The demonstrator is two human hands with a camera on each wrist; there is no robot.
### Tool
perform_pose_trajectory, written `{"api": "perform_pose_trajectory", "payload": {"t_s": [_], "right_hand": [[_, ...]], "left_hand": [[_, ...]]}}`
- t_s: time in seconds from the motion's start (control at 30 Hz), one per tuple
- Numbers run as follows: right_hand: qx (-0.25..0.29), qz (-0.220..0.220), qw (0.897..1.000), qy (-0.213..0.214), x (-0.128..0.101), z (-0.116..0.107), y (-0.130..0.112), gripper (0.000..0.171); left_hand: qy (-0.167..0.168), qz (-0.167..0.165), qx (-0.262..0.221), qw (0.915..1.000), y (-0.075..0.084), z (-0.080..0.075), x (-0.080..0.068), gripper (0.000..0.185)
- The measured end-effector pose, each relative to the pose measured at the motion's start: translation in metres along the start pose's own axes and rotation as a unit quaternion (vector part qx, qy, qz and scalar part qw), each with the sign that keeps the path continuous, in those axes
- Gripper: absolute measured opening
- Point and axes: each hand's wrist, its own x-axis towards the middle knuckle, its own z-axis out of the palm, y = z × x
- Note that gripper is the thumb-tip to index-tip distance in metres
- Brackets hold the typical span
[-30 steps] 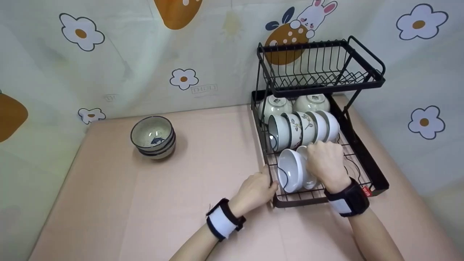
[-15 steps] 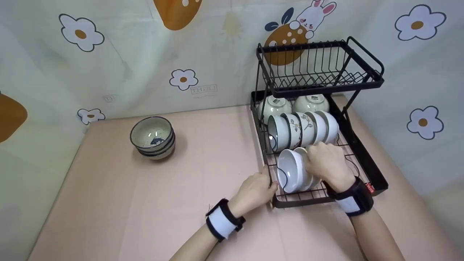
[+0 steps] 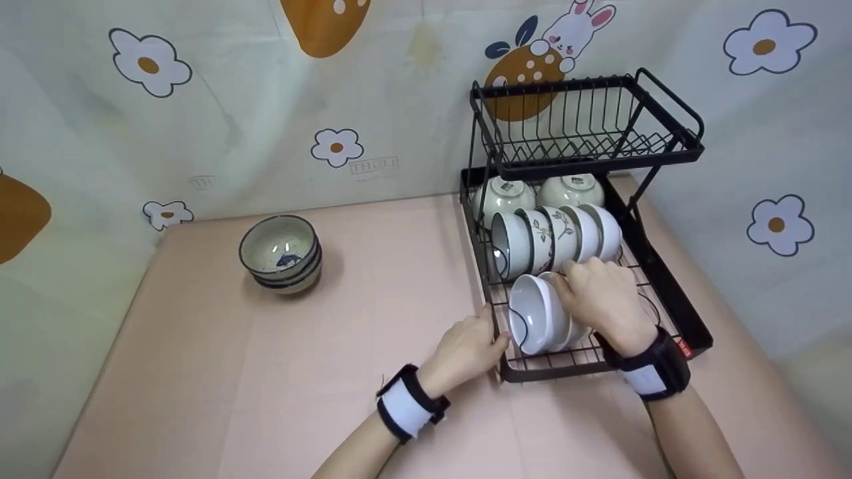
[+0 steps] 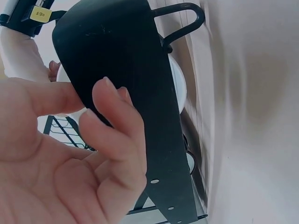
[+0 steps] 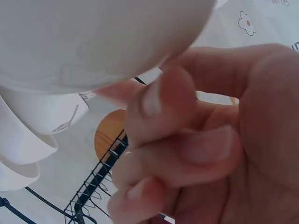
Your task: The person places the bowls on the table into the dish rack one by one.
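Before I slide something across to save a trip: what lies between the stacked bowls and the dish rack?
Only bare pink tabletop lies between stacked bowls and dish rack, per head view.

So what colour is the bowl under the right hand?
Plain white bowl; the head view shows it best.

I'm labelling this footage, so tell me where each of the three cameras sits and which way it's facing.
Head: worn on the head, looking forward and down at the dish rack; both forearms, the left hand and right hand show.
Left wrist: at the left hand, facing the rack's black edge; palm and fingers show.
Right wrist: at the right hand, looking up past curled fingers at a white bowl.
Shared: the head and right wrist views both show the white bowl and the rack.
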Motion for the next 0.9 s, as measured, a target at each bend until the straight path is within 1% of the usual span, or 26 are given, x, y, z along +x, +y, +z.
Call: {"api": "perform_pose_trajectory", "payload": {"t_s": [0.1, 0.2, 0.3, 0.4, 0.53, 0.67, 0.8, 0.9], "right_hand": [[-0.006, -0.026, 0.999, 0.036, -0.001, 0.0, -0.002, 0.025], [-0.002, -0.046, 0.997, 0.055, -0.002, 0.001, -0.003, 0.025], [0.009, -0.058, 0.997, 0.057, -0.003, 0.001, -0.006, 0.027], [0.023, -0.074, 0.996, 0.053, -0.004, 0.001, -0.009, 0.029], [0.04, -0.097, 0.994, 0.042, -0.007, 0.001, -0.017, 0.031], [0.043, -0.142, 0.988, 0.052, -0.011, 0.003, -0.026, 0.03], [0.039, -0.191, 0.978, 0.074, -0.017, 0.007, -0.034, 0.031], [0.033, -0.208, 0.974, 0.082, -0.021, 0.009, -0.04, 0.032]], "left_hand": [[0.006, 0.008, 0.0, 1.0, -0.001, -0.003, -0.001, 0.063], [0.014, 0.017, 0.0, 0.9998, -0.003, -0.008, -0.001, 0.058], [0.02, 0.016, -0.009, 0.9996, -0.004, -0.014, 0.0, 0.058], [0.032, 0.017, -0.007, 0.9993, -0.007, -0.023, 0.0, 0.047], [0.051, 0.019, -0.005, 0.9985, -0.011, -0.036, 0.0, 0.027], [0.066, 0.008, -0.016, 0.9977, -0.016, -0.05, -0.001, 0.026], [0.1, -0.006, -0.015, 0.9948, -0.023, -0.066, -0.002, 0.027], [0.134, -0.02, -0.015, 0.9907, -0.029, -0.079, -0.005, 0.028]]}}
